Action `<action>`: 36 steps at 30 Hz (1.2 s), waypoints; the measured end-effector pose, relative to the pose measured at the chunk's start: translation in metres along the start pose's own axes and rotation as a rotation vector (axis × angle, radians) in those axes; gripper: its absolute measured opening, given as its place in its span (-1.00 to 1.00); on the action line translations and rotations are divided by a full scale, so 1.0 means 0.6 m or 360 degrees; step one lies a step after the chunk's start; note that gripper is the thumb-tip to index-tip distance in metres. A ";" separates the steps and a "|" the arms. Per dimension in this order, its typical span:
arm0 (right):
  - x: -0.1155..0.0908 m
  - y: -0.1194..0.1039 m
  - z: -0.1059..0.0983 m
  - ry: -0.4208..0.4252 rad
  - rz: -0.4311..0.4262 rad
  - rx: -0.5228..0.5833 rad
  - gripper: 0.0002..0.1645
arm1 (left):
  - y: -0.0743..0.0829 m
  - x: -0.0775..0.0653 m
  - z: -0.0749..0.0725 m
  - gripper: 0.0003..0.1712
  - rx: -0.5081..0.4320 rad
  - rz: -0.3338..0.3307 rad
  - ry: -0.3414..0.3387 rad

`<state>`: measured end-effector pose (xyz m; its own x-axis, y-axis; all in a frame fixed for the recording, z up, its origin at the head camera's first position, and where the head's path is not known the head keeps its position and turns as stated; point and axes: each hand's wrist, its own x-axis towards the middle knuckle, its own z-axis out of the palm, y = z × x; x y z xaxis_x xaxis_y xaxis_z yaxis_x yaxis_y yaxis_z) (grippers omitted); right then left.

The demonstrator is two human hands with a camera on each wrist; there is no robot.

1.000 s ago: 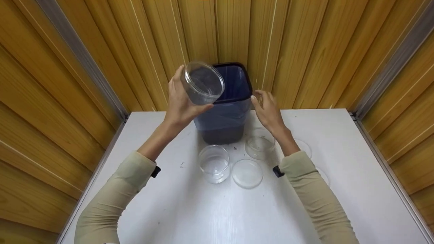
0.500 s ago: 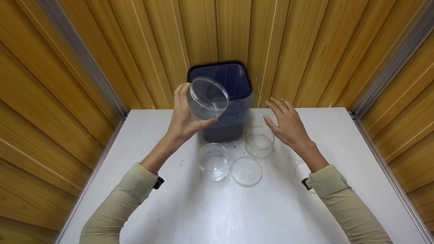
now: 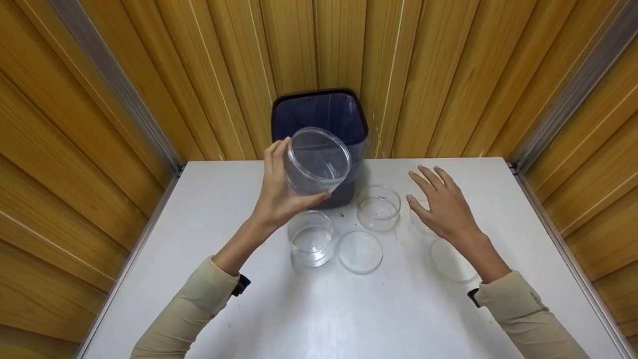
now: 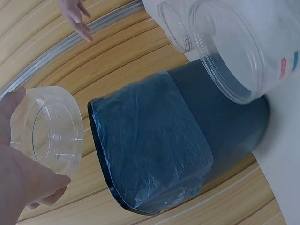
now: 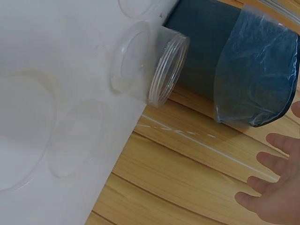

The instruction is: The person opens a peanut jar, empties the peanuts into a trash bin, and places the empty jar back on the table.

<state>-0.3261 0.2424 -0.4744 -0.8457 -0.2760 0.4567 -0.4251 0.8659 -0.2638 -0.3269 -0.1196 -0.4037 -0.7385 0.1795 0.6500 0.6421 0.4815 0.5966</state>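
Observation:
My left hand (image 3: pixel 281 192) grips a clear round plastic jar (image 3: pixel 319 159) by its side, thumb on the near side and fingers behind. The jar is tilted, its mouth toward me, in front of the dark bin (image 3: pixel 319 94). In the left wrist view the held jar (image 4: pixel 51 131) looks see-through, with nothing visible inside. My right hand (image 3: pixel 443 209) hovers over the table's right half with fingers spread and holds nothing. Beneath and beside it lie clear flat lids, one (image 3: pixel 451 259) close to the wrist. In the right wrist view the spread fingers (image 5: pixel 276 164) show at the right edge.
Two more clear jars stand on the white table, one (image 3: pixel 311 239) in front of the bin and one (image 3: pixel 379 209) to its right. A clear lid (image 3: pixel 360 252) lies between them. The bin has a blue bag liner (image 4: pixel 150 140). Wood-look walls (image 3: pixel 448 75) enclose the table.
My left hand has brought the jar down and to the right, nearer to me, uncovering the bin's opening. The right hand has moved away from the bin to the right, its fingers spreading.

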 end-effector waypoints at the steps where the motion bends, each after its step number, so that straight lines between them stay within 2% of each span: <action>1: -0.004 0.002 0.000 -0.0003 0.0005 0.0000 -0.36 | 0.002 -0.004 0.002 0.42 -0.0009 0.0003 0.0006; 10: -0.044 0.022 0.015 -0.0052 0.0136 0.0044 -0.33 | 0.003 -0.040 0.036 0.43 0.0026 0.0064 0.0025; 19: -0.078 0.029 0.039 -0.0109 0.0240 0.0084 -0.32 | -0.001 -0.074 0.086 0.43 -0.0045 0.0025 0.0003; 24: -0.095 0.039 0.049 -0.0125 0.0282 0.0098 -0.33 | 0.001 -0.094 0.116 0.41 -0.0118 -0.0020 -0.0053; 28: -0.109 0.050 0.054 -0.0130 0.0304 0.0092 -0.35 | 0.002 -0.109 0.147 0.40 -0.0151 -0.0058 -0.0109; 36: -0.136 0.066 0.058 -0.0167 0.0344 0.0049 -0.37 | -0.006 -0.145 0.230 0.41 -0.0172 -0.0145 -0.0297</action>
<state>-0.2849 0.2846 -0.5519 -0.9462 -0.1289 0.2967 -0.2389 0.8968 -0.3723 -0.2934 -0.0183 -0.5271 -0.8130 0.3000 0.4989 0.5822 0.4100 0.7021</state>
